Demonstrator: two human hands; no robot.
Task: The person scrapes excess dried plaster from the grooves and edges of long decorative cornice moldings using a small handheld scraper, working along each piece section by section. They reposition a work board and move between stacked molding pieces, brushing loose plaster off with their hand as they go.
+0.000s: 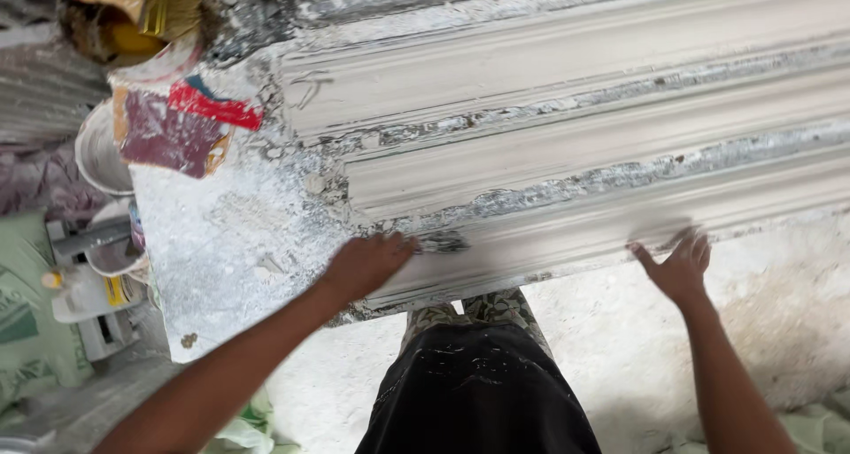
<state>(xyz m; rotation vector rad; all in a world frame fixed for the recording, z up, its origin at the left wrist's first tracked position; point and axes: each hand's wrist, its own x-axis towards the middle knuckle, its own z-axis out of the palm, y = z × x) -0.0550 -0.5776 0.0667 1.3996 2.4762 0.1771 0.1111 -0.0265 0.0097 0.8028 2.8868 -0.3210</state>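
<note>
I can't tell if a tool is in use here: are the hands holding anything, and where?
No tool shows: left hand and right hand lie flat on the white moulding, along its near edge.

Both bare arms are reaching forward. The left hand (365, 265) is lying palm down, fingers (400, 243) curled and pointing right. The right hand (680, 266) is spreading its fingers (699, 247) flat, slightly blurred.

The plaster moulding (575, 144) runs off the right edge; the right hand (677, 264) is motion-blurred.

Bare forearms, no sleeves; black garment at waist, patterned fabric above it
</note>
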